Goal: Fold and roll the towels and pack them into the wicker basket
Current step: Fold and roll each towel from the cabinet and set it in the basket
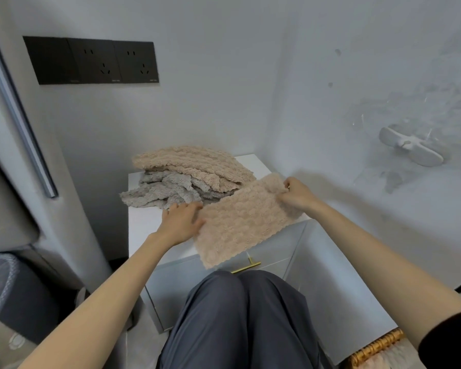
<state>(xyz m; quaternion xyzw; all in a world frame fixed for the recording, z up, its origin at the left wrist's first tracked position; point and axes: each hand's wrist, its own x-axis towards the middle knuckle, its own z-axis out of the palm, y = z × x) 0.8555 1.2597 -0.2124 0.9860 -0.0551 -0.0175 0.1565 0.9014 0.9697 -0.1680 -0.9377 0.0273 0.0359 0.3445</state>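
A beige fluffy towel (246,221), folded into a long strip, lies across the white cabinet top (144,225) and hangs over its front edge. My left hand (181,222) lies on the strip's left end, its fingers at the towel's edge. My right hand (297,194) pinches the strip's far right end. Behind the strip sits a pile of towels: a beige one (194,163) on top of grey ones (160,190). The wicker basket (375,348) shows only as a rim at the bottom right, with something pink inside.
White walls close in the cabinet at the back and right. A white hook (410,149) sticks out of the right wall. Black sockets (91,61) are on the back wall. A gold drawer handle (246,266) sits below the towel. My knees (240,315) are in front.
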